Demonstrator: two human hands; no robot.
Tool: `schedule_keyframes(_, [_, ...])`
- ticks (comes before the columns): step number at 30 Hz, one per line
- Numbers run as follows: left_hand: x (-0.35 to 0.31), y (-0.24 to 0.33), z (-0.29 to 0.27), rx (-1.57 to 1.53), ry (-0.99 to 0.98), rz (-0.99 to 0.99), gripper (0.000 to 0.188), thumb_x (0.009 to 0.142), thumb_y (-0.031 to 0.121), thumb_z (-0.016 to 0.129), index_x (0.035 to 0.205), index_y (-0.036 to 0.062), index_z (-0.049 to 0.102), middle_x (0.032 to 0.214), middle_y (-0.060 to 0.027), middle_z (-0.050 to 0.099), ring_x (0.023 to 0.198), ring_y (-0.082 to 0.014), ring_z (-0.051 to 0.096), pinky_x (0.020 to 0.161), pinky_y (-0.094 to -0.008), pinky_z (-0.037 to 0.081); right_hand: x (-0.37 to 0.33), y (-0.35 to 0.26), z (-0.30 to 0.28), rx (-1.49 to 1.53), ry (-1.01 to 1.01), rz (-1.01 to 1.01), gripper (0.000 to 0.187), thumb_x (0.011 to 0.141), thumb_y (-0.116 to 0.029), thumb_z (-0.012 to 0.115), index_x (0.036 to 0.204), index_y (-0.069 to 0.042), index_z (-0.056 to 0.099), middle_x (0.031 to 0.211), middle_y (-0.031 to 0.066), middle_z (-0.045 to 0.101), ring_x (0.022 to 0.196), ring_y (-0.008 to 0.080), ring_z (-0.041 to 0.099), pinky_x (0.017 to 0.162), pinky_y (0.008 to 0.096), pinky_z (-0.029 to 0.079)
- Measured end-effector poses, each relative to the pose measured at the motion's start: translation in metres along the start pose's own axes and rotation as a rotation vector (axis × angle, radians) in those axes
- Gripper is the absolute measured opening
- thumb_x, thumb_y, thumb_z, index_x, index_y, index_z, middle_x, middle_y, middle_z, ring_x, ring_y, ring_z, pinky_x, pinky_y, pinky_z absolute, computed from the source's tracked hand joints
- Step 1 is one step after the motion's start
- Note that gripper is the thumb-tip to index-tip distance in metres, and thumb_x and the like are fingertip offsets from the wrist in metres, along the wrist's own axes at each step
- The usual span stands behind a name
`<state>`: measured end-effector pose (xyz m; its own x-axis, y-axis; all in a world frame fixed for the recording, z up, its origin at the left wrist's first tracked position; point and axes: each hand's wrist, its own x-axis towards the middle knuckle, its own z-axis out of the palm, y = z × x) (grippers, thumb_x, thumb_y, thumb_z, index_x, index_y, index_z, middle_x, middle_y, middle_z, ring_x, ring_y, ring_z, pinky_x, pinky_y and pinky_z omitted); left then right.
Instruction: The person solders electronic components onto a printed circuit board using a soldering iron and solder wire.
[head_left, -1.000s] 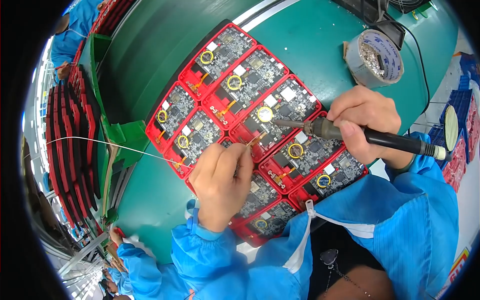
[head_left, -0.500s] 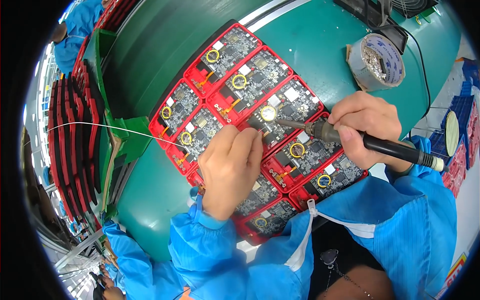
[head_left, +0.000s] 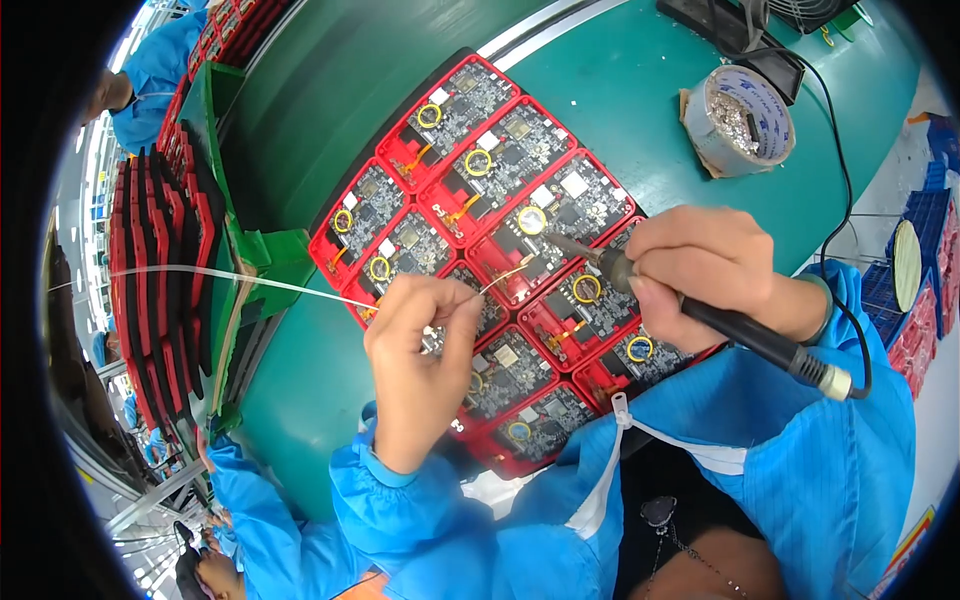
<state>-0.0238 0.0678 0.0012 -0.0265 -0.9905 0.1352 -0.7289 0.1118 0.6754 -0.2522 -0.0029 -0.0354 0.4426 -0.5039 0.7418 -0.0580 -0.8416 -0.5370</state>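
Apparently partway through soldering a grey circuit board (head_left: 572, 222) in a red plastic casing (head_left: 487, 262) at mid-frame; cannot tell about neighbouring boards. Gripping a black-handled soldering iron (head_left: 745, 340) in the right hand (head_left: 705, 268), angled toward upper left, near a yellow-ringed disc (head_left: 531, 220); pinching thin pale wire (head_left: 300, 290) in the curled left hand (head_left: 418, 360).

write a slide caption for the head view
Left hand pinching wire, right hand holding soldering iron over circuit boards in red cases.

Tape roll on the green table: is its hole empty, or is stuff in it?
Not empty: silvery bits and a small dark piece show inside the tape roll.
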Motion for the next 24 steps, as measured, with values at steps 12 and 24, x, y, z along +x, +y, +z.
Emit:
schedule_keyframes(12, [-0.048,0.013,0.027,-0.032,0.098,0.065,0.012,0.070,-0.005,0.069,0.078,0.0011,0.062,0.072,-0.0066,0.056,0.054,-0.0107,0.051,0.043,-0.0217,0.040,-0.040,-0.012,-0.037,0.033,0.168,0.180,0.004,0.074,0.001,0.055,0.071,0.004,0.055,0.074,0.0167,0.061,0.060,0.0197,0.058,0.052,0.0281,0.047])
schedule_keyframes(24, [-0.044,0.018,0.054,0.125,0.147,0.213,0.013,0.067,-0.005,0.068,0.075,0.0021,0.061,0.068,-0.0087,0.053,0.056,-0.0215,0.055,0.049,-0.0294,0.044,-0.058,-0.027,-0.022,0.013,0.184,0.142,0.003,0.068,0.001,0.060,0.070,0.002,0.058,0.071,0.0139,0.061,0.056,0.0191,0.058,0.047,0.0260,0.045])
